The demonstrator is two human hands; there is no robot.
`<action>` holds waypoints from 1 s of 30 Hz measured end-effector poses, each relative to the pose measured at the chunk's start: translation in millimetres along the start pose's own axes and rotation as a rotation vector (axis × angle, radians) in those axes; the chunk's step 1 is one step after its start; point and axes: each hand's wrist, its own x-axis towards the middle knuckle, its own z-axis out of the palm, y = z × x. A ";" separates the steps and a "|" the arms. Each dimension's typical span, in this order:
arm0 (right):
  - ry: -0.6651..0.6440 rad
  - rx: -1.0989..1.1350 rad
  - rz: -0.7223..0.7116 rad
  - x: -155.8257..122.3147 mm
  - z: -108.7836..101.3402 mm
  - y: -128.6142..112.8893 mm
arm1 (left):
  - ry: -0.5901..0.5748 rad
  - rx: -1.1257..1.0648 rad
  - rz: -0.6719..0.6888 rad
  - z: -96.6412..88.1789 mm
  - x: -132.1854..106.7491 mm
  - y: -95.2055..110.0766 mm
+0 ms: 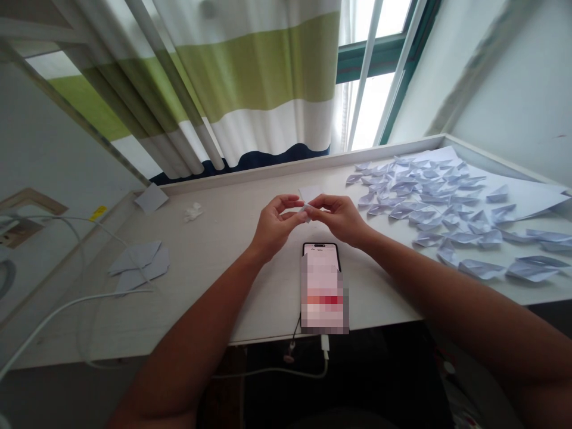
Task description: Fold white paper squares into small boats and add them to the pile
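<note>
Between my fingertips is a small piece of folded white paper [306,210], mostly covered by the fingers. My left hand [277,223] pinches it from the left, thumb and fingers closed on it. From the right, my right hand [336,217] grips the same paper between thumb and forefinger. Just beyond the hands, a flat white paper sheet [311,192] lies on the table. A phone [320,280] with a lit, partly blurred screen lies below my hands, near the table's front edge.
Many folded paper pieces [415,190] spread over the right of the white table [223,238], near larger sheets [527,185]. At left lie paper squares [142,265], another square [152,198] and a crumpled paper [193,212]. White cables [67,301] cross the left side. A curtain [254,71] hangs behind.
</note>
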 end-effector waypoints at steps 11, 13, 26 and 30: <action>0.029 0.197 0.038 3.7 -0.3 8.8 | -0.086 0.073 0.060 -3.0 1.5 -4.5; 0.039 0.235 0.044 4.1 -0.6 9.7 | -0.094 0.133 0.078 -2.6 0.0 -3.4; -0.066 0.104 -0.002 -2.0 5.8 8.7 | 0.067 0.320 0.161 -2.3 0.0 -5.1; -0.051 0.004 -0.080 -5.7 12.2 8.0 | 0.151 0.371 0.213 -4.5 0.8 -5.6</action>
